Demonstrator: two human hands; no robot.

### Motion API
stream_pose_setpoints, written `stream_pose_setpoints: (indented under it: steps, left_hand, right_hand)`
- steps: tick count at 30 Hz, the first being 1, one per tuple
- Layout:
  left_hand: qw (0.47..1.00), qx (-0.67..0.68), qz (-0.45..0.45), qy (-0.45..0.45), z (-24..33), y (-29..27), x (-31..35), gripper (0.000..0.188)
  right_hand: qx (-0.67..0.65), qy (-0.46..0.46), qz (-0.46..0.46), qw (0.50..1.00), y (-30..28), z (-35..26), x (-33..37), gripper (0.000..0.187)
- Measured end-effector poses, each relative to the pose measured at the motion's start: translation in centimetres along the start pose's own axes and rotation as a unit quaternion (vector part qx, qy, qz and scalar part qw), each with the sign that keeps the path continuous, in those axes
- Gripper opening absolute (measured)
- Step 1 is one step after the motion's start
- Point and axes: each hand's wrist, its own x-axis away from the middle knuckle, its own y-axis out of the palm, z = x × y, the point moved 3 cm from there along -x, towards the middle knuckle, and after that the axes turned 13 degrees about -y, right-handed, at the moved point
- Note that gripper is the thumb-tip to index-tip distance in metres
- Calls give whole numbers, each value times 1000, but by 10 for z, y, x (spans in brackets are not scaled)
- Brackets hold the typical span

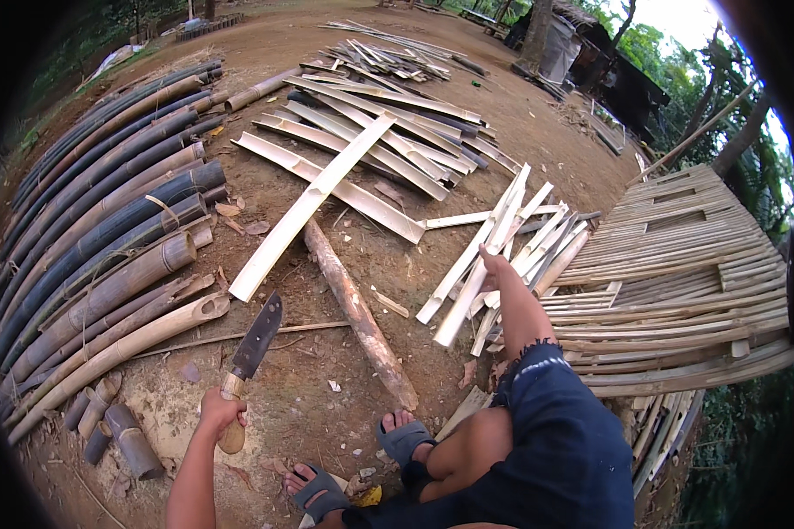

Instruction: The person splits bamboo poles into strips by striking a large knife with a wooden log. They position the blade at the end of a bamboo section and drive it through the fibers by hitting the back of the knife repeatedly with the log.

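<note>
My left hand (220, 413) is closed around the wooden handle of a machete (258, 334), its broad dark blade pointing up and away over the dirt. Farther right, my right hand (493, 270) reaches to a pile of pale split bamboo and grips a bamboo strip (464, 306); my fingers are partly hidden behind the hand. More split strips (538, 242) lie beside and under it. Between my hands, a long split bamboo half (313, 201) rests across a log (353, 304), with its hollow side up.
Dark bamboo poles (106, 238) lie stacked at the left, with short cut pieces (132, 441) near me. More bamboo halves (370, 132) are heaped ahead. A slatted bamboo panel (662, 282) stands at the right. My sandalled feet (404, 441) are close to the log's near end.
</note>
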Motion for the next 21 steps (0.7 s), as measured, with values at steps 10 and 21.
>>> stream_pose_setpoints:
  steps: [10, 21]
  left_hand:
    - [999, 35, 28, -1, -49, 2, 35, 20]
    - [990, 142, -15, 4, -58, 55, 31, 18]
  right_hand:
    - [480, -343, -98, 801, 124, 25, 32, 54]
    - [137, -389, -53, 909, 347, -77, 117, 57]
